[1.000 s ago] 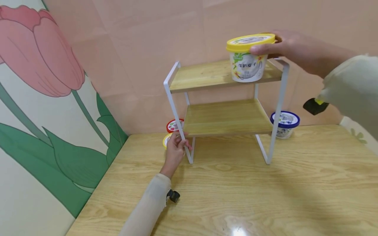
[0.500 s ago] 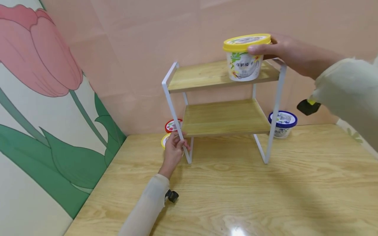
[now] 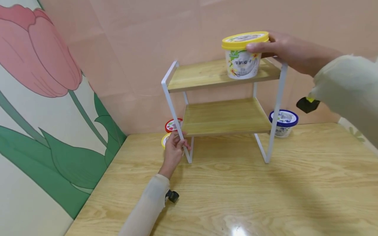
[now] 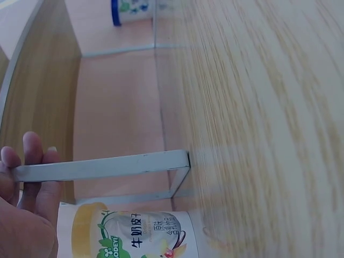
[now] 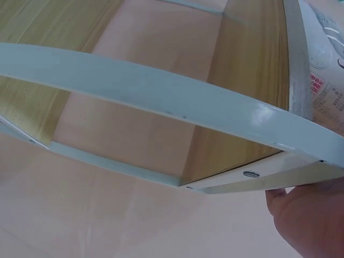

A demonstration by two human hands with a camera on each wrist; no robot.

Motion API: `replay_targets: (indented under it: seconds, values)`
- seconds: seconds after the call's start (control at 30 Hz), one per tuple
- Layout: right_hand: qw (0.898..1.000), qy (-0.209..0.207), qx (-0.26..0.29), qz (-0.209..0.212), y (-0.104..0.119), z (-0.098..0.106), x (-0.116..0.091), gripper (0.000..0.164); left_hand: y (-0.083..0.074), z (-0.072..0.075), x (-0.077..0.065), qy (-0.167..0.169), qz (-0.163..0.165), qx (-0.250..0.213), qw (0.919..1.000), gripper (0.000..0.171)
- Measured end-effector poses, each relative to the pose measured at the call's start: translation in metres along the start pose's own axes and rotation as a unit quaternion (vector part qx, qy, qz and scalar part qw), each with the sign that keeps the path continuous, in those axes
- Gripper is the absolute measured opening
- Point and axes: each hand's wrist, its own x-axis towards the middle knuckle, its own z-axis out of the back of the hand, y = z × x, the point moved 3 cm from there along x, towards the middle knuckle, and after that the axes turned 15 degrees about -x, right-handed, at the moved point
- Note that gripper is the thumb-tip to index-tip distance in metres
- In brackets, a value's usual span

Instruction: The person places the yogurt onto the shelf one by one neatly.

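In the head view my right hand (image 3: 290,52) grips a white tub with a yellow lid (image 3: 243,55), thumb on the lid's near side. The tub is in front of and over the right part of the upper board (image 3: 200,73) of a two-tier shelf rack; whether it touches the board I cannot tell. My left hand (image 3: 173,152) grips the rack's white left front leg (image 3: 174,111), just below the lower board (image 3: 224,116). The left wrist view shows those fingers around the white bar (image 4: 107,167). In the right wrist view only part of my right hand (image 5: 314,217) appears, beside the rack's frame.
Behind the left leg stand a red-lidded tub (image 3: 172,125) and another yellow-lidded tub (image 3: 164,140), both partly hidden. A blue-lidded tub (image 3: 284,123) stands on the table (image 3: 224,196) behind the right leg. A pink wall covering (image 3: 141,59) hangs behind the rack.
My right hand and the yellow-lidded tub have shifted slightly left over the upper board. My left hand stays on the leg, and the rack has not visibly moved on the table.
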Motion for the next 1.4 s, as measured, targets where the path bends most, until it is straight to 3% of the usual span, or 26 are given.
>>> replay_targets:
  seconds: [0.43, 1.03, 1.23, 1.4]
  values:
    - [1.000, -0.001, 0.017, 0.018, -0.001, -0.005, 0.004, 0.045, 0.000, 0.001, -0.003, -0.003, -0.005, -0.001, 1.0000, 0.023]
    - [0.999, 0.017, 0.037, 0.006, -0.014, -0.001, 0.004, 0.052, -0.001, 0.000, -0.005, -0.006, 0.011, -0.027, 0.9996, 0.025]
    - [0.998, 0.028, 0.048, 0.008, -0.019, 0.002, -0.005, 0.061, -0.001, 0.002, -0.002, -0.002, 0.010, -0.040, 0.9991, 0.025]
    - [0.999, 0.003, 0.042, 0.005, -0.021, 0.000, -0.017, 0.062, -0.002, 0.004, -0.002, -0.003, 0.013, -0.035, 0.9993, 0.024]
